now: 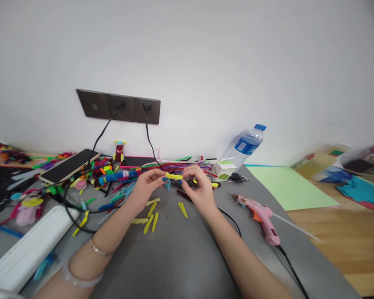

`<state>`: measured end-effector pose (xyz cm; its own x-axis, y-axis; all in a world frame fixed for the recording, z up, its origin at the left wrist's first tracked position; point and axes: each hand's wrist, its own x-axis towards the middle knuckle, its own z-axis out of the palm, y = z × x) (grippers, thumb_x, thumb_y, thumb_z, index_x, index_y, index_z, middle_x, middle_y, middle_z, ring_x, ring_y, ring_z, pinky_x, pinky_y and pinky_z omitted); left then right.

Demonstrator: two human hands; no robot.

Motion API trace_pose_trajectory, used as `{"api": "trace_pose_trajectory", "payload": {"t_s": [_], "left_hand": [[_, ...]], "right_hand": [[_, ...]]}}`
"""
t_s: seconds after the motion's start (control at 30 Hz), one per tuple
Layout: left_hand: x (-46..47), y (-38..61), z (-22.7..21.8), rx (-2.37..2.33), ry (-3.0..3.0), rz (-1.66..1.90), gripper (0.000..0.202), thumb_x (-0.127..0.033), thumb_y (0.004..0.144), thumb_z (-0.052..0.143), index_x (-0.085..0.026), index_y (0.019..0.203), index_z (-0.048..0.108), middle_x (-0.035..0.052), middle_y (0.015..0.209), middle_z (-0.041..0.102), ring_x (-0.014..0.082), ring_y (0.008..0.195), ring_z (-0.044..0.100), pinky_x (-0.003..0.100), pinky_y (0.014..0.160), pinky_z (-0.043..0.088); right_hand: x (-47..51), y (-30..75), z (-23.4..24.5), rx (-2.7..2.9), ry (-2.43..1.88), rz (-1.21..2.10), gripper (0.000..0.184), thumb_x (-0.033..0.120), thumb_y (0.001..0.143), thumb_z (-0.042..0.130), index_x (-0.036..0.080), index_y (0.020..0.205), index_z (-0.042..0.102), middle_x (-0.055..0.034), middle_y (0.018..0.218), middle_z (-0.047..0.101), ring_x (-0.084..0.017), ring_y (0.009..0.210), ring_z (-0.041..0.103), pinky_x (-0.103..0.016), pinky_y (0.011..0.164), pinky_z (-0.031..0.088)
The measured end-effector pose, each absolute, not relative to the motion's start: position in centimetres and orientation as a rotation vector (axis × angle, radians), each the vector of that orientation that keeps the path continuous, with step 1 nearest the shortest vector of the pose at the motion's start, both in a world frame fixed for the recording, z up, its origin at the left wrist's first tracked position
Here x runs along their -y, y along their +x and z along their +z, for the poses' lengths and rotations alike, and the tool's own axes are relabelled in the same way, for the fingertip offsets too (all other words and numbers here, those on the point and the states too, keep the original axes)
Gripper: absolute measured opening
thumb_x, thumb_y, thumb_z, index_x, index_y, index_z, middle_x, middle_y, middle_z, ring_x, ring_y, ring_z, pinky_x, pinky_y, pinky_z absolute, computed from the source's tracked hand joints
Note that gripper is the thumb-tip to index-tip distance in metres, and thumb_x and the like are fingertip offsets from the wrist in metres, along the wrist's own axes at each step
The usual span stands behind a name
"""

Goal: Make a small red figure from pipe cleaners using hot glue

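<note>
A short yellow pipe cleaner piece is stretched level between my two hands above the grey table. My left hand pinches its left end, and my right hand grips the right end between thumb and fingers. Below my left hand lie several cut yellow pipe cleaner pieces. Nearer my right hand, a small pair of yellow pieces rests on the table. Behind the hands is a heap of coloured pipe cleaners, partly hidden by my fingers.
At right lies a pink glue gun with its cord. A water bottle, a drink carton and keys stand or lie near the wall. A white power strip, phone and small figures occupy the left.
</note>
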<state>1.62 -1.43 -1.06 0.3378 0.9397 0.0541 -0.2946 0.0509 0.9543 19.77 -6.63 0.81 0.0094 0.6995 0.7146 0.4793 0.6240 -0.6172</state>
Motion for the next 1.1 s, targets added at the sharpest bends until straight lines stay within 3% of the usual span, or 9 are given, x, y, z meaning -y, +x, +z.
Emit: {"api": "trace_pose_trajectory", "payload": {"t_s": [0.47, 0.73, 1.1], "left_hand": [[1.5, 1.4, -0.5, -0.703, 1.327, 1.153, 0.025, -0.036, 0.069, 0.080, -0.017, 0.081, 0.069, 0.0011, 0.076, 0.065, 0.0119, 0.070, 0.059, 0.022, 0.063, 0.048], [1.2, 0.7, 0.1, -0.684, 1.656, 1.273, 0.021, -0.025, 0.076, 0.073, -0.019, 0.093, 0.064, 0.0036, 0.088, 0.063, 0.0137, 0.076, 0.058, 0.024, 0.066, 0.047], [1.6, 0.7, 0.7, -0.632, 1.909, 1.274, 0.013, -0.024, 0.077, 0.072, -0.020, 0.090, 0.070, 0.0031, 0.082, 0.059, 0.0134, 0.069, 0.052, 0.025, 0.059, 0.041]], "right_hand": [[6.6, 19.8, 0.5, 1.566, -0.983, 0.368, 0.013, 0.010, 0.082, 0.059, 0.023, 0.085, 0.059, -0.0035, 0.089, 0.061, -0.018, 0.084, 0.057, -0.031, 0.074, 0.044], [5.9, 21.5, 0.7, 1.584, -0.952, 0.637, 0.003, 0.022, 0.086, 0.063, 0.021, 0.086, 0.060, -0.0055, 0.093, 0.063, -0.020, 0.092, 0.059, -0.033, 0.079, 0.045], [6.0, 22.1, 1.1, 1.660, -0.973, 0.664, 0.011, 0.031, 0.087, 0.064, 0.020, 0.085, 0.061, -0.0071, 0.094, 0.063, -0.020, 0.091, 0.060, -0.035, 0.081, 0.048]]}}
